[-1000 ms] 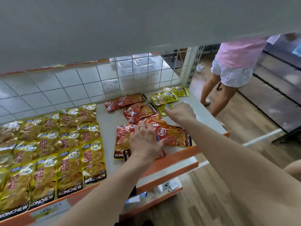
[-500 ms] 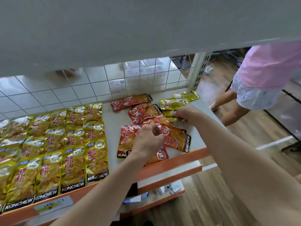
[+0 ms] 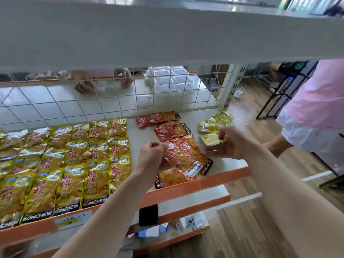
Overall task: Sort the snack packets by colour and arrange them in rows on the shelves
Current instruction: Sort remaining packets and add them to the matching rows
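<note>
A pale upper shelf board (image 3: 167, 34) spans the whole top of the view and hides most of what lies beyond it. Below it is the working shelf (image 3: 141, 135), white with an orange front lip. A wire grid (image 3: 119, 101) closes its far side. At the right a person in a pink top (image 3: 320, 101) stands close to the shelf end.

Yellow packets (image 3: 74, 161) fill the left half in tidy overlapping rows. Red packets (image 3: 173, 127) lie in a loose heap right of centre. Small yellow-green packets (image 3: 216, 121) sit at the far right corner.

The left hand (image 3: 150, 157) pinches a red packet (image 3: 180, 159) by its top edge, lifted above the heap. The right hand (image 3: 232, 144) nips one yellow-green packet (image 3: 211, 139) between its fingertips, though blur hides the exact grip.

Through the grid are another person's hands (image 3: 85, 86) and clear tubs (image 3: 167, 79). A black object (image 3: 148, 215) stands on the lower shelf.
</note>
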